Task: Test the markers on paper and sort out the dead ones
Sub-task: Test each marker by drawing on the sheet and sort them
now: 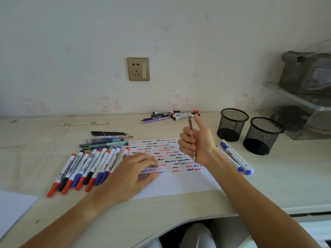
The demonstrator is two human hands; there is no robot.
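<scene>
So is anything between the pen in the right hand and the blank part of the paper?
Nothing visible. The right hand holds the pen upright above the paper; the left hand rests on the sheet's left side, leaving the near blank area open.

Pale wall (161,33), faint pink cartoon prints low on it. Gold socket plate (138,69) mid-wall. Light wood desk (35,158) below socket; clear shelf (295,97) far right of it.
</scene>
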